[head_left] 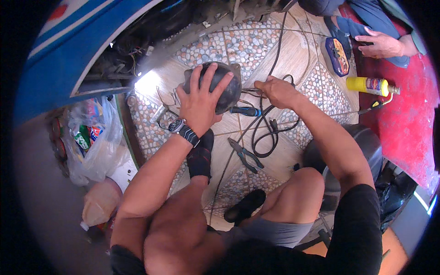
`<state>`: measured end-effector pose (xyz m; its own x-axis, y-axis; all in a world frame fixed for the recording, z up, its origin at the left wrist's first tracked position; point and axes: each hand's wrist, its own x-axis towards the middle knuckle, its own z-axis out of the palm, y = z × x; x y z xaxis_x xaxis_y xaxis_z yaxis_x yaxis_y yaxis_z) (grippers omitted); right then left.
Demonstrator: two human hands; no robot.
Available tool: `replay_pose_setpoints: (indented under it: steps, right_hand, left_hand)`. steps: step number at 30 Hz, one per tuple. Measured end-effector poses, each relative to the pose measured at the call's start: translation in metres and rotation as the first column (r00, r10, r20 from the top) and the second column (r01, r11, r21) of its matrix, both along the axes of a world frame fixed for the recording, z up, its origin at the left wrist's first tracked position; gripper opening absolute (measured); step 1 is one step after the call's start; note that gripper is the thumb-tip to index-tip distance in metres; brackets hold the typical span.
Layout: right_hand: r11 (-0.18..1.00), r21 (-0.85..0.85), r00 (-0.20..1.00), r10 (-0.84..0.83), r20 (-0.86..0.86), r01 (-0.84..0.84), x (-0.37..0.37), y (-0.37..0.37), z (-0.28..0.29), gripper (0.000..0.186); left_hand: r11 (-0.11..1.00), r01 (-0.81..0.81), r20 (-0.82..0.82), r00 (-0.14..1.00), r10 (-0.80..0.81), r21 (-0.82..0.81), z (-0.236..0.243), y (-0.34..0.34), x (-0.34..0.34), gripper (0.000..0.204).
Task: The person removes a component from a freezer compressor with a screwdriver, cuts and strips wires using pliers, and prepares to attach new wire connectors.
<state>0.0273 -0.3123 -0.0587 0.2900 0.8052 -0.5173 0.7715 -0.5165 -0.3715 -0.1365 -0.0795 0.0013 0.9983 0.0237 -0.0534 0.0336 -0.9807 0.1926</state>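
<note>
The rounded black metal compressor housing sits on the pebble-patterned tile floor — the left hand spreads flat over its top. The right hand pinches thin copper tubing beside it; blue-handled pliers lie nearer the knees.

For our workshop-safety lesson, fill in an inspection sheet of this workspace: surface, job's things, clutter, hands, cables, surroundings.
Surface: tiled floor with pebble-patterned panels.
Job's things: dark rounded compressor housing; thin metal tubes at its side.
Clutter: pliers, blue-handled screwdriver, yellow gas torch canister, blue case.
Hands: left hand spread flat on the housing; right hand pinching the tubes.
Cables: black cable looped on the floor, running off toward the top.
Surroundings: plastic bag at left, red mat at right, another person's hand top right.
</note>
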Motion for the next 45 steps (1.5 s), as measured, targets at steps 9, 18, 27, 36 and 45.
replay_pose_setpoints:
  steps: [9, 18, 27, 36, 45]
  right_hand:
    - [0.879, -0.011, 0.819, -0.448, -0.359, 0.476, -0.039, 0.001, -0.034, 0.036]
    - [0.835, 0.179, 0.846, -0.476, -0.241, 0.521, -0.042, -0.014, -0.026, 0.029]
    - [0.747, 0.138, 0.689, -0.505, -0.520, 0.651, -0.037, -0.013, -0.006, 0.030]
    - [0.373, -0.435, -0.208, -0.514, -0.832, 0.820, -0.121, -0.009, 0.003, 0.039]
    - [-0.191, -0.576, -0.602, -0.119, -0.790, 0.795, -0.143, 0.079, 0.002, 0.030]
  left_hand:
    - [0.998, -0.020, -0.119, 0.993, 0.013, -0.062, 0.011, 0.009, 0.034, 0.126]
    - [0.995, -0.019, -0.173, 0.985, 0.001, -0.102, 0.010, 0.014, 0.049, 0.124]
    - [0.996, 0.008, -0.154, 0.988, -0.021, -0.085, 0.010, 0.021, 0.057, 0.122]
    - [0.993, 0.033, -0.149, 0.988, -0.050, -0.115, 0.004, 0.024, 0.057, 0.123]
    - [0.986, 0.151, -0.115, 0.981, -0.159, -0.071, 0.010, 0.021, 0.061, 0.127]
